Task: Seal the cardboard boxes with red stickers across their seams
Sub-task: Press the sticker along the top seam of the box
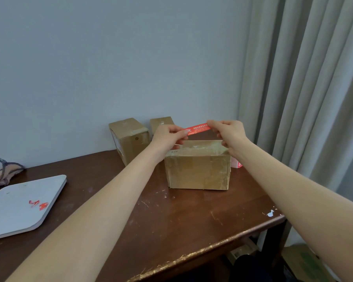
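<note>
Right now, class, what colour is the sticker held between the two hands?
Red with white printed text, the sticker shows best in the head view, stretched above the box.

Three cardboard boxes stand on the tabletop point(192, 220): nearest box point(198, 169), back box point(130, 139), far box point(161, 122). One red sticker point(198, 129), two hands, one grey board point(22, 202) at the left edge.

- Nearest box point(198, 167) is being kept on the table point(171, 220), right of centre.
- Two boxes point(128, 139) point(161, 122) are being stood behind it, by the wall.
- Sticker point(198, 129) is being held above the nearest box between left hand point(167, 137) and right hand point(228, 133).
- Board point(22, 202) is being left at the table's left.
</note>
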The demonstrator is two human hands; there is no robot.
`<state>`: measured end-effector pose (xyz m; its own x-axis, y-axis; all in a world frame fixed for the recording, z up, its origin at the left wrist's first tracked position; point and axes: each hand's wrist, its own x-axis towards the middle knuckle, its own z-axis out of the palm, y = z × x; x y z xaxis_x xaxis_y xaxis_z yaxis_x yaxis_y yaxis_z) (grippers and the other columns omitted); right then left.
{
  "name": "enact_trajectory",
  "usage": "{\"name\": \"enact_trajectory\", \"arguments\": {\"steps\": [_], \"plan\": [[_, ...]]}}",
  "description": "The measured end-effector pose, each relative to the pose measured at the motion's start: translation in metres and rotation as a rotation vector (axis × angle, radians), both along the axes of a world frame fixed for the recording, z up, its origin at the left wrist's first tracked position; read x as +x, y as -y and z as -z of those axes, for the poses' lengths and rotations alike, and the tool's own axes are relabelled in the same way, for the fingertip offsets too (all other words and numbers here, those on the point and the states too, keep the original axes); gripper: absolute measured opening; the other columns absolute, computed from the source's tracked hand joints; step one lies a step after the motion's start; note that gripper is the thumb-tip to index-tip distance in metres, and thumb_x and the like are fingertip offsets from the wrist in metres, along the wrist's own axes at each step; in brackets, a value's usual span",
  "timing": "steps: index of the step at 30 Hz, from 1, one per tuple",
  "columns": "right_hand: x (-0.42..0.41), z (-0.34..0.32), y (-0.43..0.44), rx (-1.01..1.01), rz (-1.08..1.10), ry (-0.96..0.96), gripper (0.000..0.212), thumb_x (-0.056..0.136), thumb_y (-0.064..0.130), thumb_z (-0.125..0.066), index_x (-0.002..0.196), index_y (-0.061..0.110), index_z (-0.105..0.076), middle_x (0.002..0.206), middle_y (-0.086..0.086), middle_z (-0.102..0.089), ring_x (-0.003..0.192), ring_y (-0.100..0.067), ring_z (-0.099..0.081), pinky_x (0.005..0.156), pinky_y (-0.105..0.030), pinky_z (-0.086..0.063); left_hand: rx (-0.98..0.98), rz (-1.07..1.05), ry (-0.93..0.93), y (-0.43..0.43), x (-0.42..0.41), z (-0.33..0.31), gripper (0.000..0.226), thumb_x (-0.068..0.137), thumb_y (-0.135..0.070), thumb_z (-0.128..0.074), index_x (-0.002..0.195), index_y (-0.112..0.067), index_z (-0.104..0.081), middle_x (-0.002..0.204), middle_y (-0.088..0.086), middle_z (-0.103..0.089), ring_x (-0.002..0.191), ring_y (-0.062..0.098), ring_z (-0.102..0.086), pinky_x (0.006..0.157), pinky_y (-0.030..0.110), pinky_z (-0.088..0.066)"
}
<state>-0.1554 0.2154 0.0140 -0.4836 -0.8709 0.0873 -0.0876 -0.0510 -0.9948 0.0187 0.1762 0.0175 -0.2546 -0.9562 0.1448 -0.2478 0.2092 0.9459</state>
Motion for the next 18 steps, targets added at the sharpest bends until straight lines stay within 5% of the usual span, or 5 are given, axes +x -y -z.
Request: {"name": "enact_trajectory", "arguments": {"steps": [10, 14, 18], "plan": [[-0.013, 0.009, 0.001, 0.143, 0.074, -0.179, 0.018, 0.076, 0.03, -0.077, 0.069, 0.017, -0.066, 0.079, -0.001, -0.065, 0.066, -0.015, -0.052, 0.053, -0.028, -0.04, 0.097, -0.08, -0.048, 0.009, -0.012, 0.003, 0.014, 0.084, -0.007, -0.07, 0.095, 0.0, -0.071, 0.074, 0.007, -0.068, 0.06, 0.011, -0.059, 0.058, 0.02, -0.054], [-0.007, 0.011, 0.001, 0.225, 0.078, -0.537, 0.013, 0.08, 0.037, -0.071, 0.079, 0.024, -0.067, 0.08, 0.003, -0.065, 0.08, -0.021, -0.061, 0.076, -0.034, -0.051, 0.002, -0.123, 0.119, 0.014, -0.01, 0.006, 0.009, 0.083, -0.009, -0.069, 0.088, -0.002, -0.072, 0.074, 0.008, -0.067, 0.059, 0.011, -0.056, 0.056, 0.021, -0.049], [0.002, 0.017, 0.004, 0.276, 0.098, -0.699, 0.016, 0.081, 0.038, -0.065, 0.091, 0.026, -0.072, 0.087, 0.002, -0.069, 0.085, -0.022, -0.063, 0.075, -0.032, -0.05, -0.161, -0.172, 0.402, 0.02, -0.01, 0.012, 0.016, 0.083, -0.014, -0.065, 0.069, -0.008, -0.07, 0.081, -0.001, -0.068, 0.053, 0.006, -0.05, 0.053, 0.02, -0.042]]}}
